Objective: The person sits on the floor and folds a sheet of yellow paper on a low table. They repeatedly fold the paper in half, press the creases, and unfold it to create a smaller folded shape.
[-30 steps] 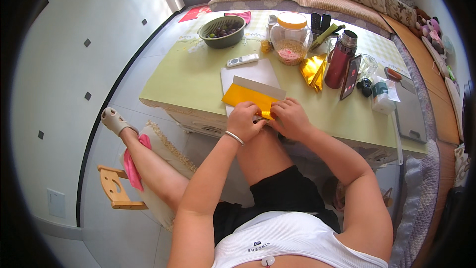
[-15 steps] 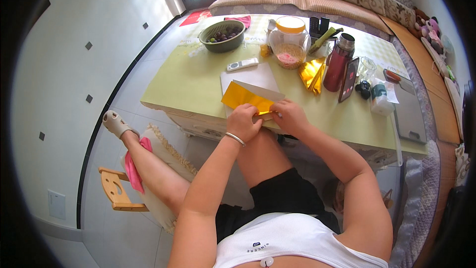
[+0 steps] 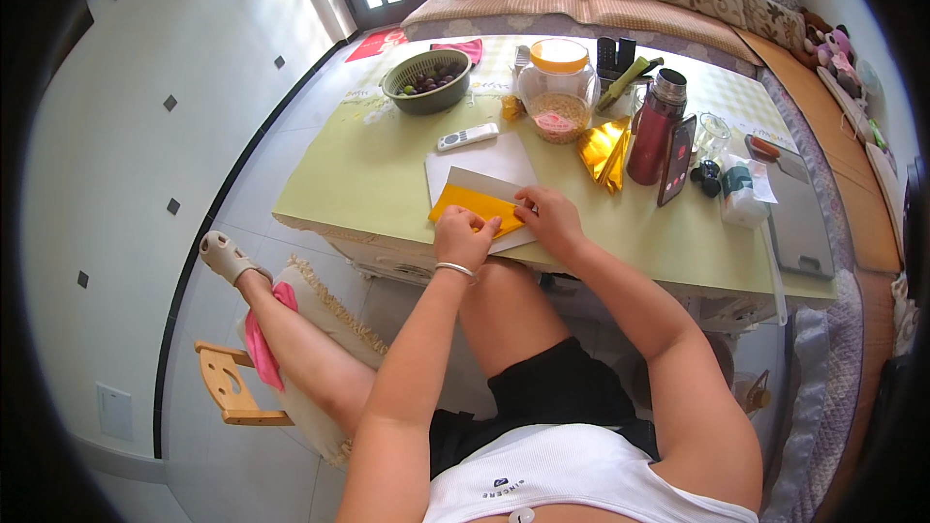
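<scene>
A sheet of gold foil paper (image 3: 463, 199) lies over the near part of a white paper stack (image 3: 504, 152) at the table's front edge. It is folded, with a pale strip of its back showing along the far side. My left hand (image 3: 465, 237) grips its near edge, fingers curled and thumb pressed down. At the paper's right end, my right hand (image 3: 552, 218) pinches the edge between thumb and fingers. Part of the near fold is hidden beneath the left hand. A folded gold foil piece (image 3: 605, 155) stands farther right on the table.
Behind the stack are a remote control (image 3: 468, 137), a basket of dark round fruit (image 3: 405, 105) and an orange-lidded jar (image 3: 559, 87). To the right stand a red thermos (image 3: 655, 131), an upright phone (image 3: 677, 163) and a tissue pack (image 3: 744, 203). A wooden chair (image 3: 225, 383) is at lower left.
The gold paper has turned slightly, and its pale back now shows as a band along the far side. My right hand has shifted a little left and away from me.
</scene>
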`<action>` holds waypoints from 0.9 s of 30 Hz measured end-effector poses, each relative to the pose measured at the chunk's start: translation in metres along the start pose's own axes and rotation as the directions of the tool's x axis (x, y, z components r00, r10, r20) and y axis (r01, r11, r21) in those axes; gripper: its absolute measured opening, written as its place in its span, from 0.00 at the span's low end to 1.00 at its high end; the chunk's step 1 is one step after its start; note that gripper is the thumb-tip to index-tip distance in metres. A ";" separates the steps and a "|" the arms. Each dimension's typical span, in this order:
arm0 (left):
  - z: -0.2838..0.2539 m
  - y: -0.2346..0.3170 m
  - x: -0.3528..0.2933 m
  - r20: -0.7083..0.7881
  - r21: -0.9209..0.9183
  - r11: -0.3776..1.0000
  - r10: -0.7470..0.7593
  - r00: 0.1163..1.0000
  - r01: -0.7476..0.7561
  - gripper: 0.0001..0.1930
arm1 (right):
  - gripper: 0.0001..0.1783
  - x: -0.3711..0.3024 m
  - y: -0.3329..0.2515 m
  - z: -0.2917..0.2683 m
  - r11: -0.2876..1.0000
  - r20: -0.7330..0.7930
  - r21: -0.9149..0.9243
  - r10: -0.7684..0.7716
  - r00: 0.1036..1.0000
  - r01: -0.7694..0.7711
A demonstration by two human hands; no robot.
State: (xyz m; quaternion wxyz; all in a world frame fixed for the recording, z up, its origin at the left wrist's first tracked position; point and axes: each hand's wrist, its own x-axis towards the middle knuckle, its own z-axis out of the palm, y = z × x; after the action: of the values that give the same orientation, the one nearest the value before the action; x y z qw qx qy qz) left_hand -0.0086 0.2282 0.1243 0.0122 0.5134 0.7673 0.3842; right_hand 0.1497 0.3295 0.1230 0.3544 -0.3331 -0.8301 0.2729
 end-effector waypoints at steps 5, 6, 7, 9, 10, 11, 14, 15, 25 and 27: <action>0.003 0.000 -0.003 -0.002 0.021 1.000 0.023 1.000 -0.023 0.14 | 0.12 0.001 0.003 0.002 0.999 -0.037 0.024 -0.021 0.999 0.022; 0.005 -0.001 -0.002 -0.011 0.038 0.999 0.031 0.999 -0.030 0.14 | 0.12 0.000 0.002 0.002 0.999 -0.045 0.034 -0.020 0.999 0.022; 0.006 -0.002 -0.002 -0.020 0.054 0.998 0.038 0.999 -0.037 0.14 | 0.12 0.000 0.002 0.003 0.999 -0.052 0.044 -0.019 0.998 0.021; 0.004 0.003 -0.001 0.003 0.029 1.000 0.001 1.000 -0.001 0.14 | 0.12 0.000 0.004 0.003 0.999 -0.061 0.036 -0.029 0.998 0.031; 0.003 0.005 -0.001 0.015 0.017 1.000 -0.017 1.000 0.016 0.13 | 0.13 0.000 0.004 0.002 0.999 -0.065 0.032 -0.034 0.997 0.036; 0.002 0.005 -0.001 0.020 0.015 1.000 -0.014 1.000 0.013 0.13 | 0.13 0.000 0.003 0.002 0.999 -0.063 0.036 -0.021 0.998 0.024; 0.001 0.003 -0.001 0.030 0.022 1.000 -0.006 1.000 0.005 0.12 | 0.13 0.001 0.001 0.002 0.999 -0.055 0.048 0.011 0.998 -0.008; 0.002 0.002 -0.001 0.030 0.033 0.999 -0.005 1.000 0.004 0.12 | 0.13 0.002 0.000 0.001 0.999 -0.052 0.052 0.018 0.998 -0.015; 0.003 0.010 0.005 0.124 0.135 0.982 -0.149 0.981 0.132 0.12 | 0.13 -0.003 0.002 0.001 0.996 -0.088 -0.021 -0.083 0.993 0.081; 0.002 0.012 0.007 0.139 0.166 0.975 -0.169 0.976 0.145 0.12 | 0.13 -0.002 0.003 0.003 0.996 -0.087 -0.043 -0.076 0.993 0.073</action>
State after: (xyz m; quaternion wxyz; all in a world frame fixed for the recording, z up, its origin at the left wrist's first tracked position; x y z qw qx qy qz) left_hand -0.0015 0.2374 0.1326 0.0612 0.4782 0.8298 0.2812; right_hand 0.1497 0.3291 0.1182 0.3940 -0.3207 -0.8307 0.2276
